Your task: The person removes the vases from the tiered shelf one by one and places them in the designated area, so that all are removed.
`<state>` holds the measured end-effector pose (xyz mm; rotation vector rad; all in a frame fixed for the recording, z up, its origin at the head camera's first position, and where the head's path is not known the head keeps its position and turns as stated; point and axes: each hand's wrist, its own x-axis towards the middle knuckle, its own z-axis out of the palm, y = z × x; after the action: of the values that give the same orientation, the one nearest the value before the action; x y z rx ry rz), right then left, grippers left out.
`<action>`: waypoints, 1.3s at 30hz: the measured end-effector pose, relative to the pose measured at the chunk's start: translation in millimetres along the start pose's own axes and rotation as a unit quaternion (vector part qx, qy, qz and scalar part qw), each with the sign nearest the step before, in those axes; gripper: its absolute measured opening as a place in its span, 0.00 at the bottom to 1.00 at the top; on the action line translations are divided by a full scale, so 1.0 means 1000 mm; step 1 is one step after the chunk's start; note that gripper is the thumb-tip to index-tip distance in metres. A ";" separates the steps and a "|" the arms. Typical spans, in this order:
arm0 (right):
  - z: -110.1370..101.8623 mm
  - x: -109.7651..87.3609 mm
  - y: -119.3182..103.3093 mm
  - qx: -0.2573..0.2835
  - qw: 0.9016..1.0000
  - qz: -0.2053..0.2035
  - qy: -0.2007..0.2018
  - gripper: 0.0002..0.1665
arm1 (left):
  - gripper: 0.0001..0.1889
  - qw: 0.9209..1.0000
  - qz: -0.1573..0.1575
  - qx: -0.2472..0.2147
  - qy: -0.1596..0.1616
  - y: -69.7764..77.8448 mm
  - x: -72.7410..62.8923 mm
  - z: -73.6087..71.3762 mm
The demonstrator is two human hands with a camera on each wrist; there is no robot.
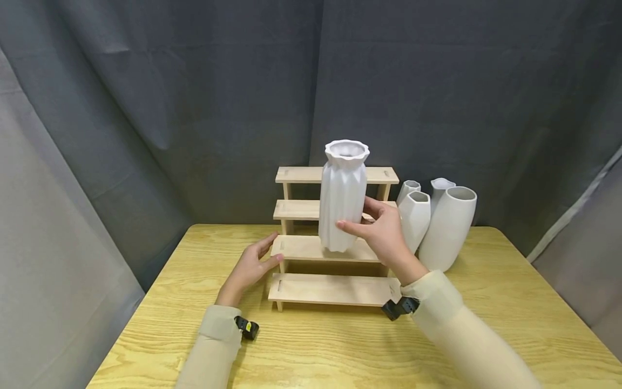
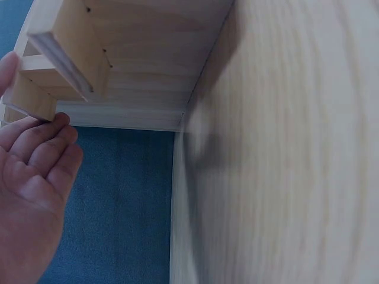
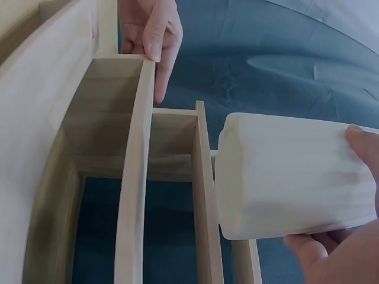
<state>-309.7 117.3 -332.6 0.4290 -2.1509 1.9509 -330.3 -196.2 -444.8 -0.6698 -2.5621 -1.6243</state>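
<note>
My right hand (image 1: 386, 229) holds a tall white vase (image 1: 343, 205) with pleated sides and a frilled rim, thumb on its front and fingers at its right side. Upright, the vase overlaps the middle tiers of a four-tier wooden display stand (image 1: 335, 290) in the head view. Its base (image 3: 234, 177) shows close by the stand's planks in the right wrist view. My left hand (image 1: 252, 265) grips the left end of the second plank from the bottom, with the thumb (image 3: 155, 35) on the front edge and the fingers (image 2: 50, 145) behind the end.
Several white vases stand close together right of the stand: a wide smooth one (image 1: 448, 229), a faceted one (image 1: 414, 221), and narrower ones behind. All rest on a yellow wood-grain table (image 1: 320, 351). A dark grey curtain (image 1: 233, 108) hangs behind it.
</note>
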 end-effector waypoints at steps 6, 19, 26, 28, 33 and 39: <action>-0.004 -0.012 0.004 0.007 1.000 0.002 -0.006 0.43 | 0.36 1.000 0.003 0.004 0.010 -0.019 0.004 0.001; -0.017 -0.036 0.011 -0.009 1.000 -0.008 -0.008 0.40 | 0.38 1.000 0.005 0.018 0.017 -0.020 0.003 0.000; -0.025 -0.049 0.012 -0.003 1.000 0.005 0.001 0.40 | 0.37 1.000 0.006 0.013 0.018 -0.019 0.002 -0.001; -0.027 -0.052 0.013 0.003 1.000 0.008 0.000 0.41 | 0.37 1.000 0.004 0.011 0.017 -0.019 0.003 -0.001; -0.032 -0.059 0.014 0.015 1.000 0.026 -0.005 0.41 | 0.36 1.000 -0.006 0.012 0.012 -0.015 0.002 -0.001; -0.038 -0.067 0.018 0.021 0.999 0.038 -0.012 0.42 | 0.35 1.000 0.000 0.020 0.002 0.017 -0.006 -0.004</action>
<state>-254.4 161.9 -368.0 0.3846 -2.1753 2.0449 -319.2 -195.9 -430.4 -0.6637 -2.5835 -1.5688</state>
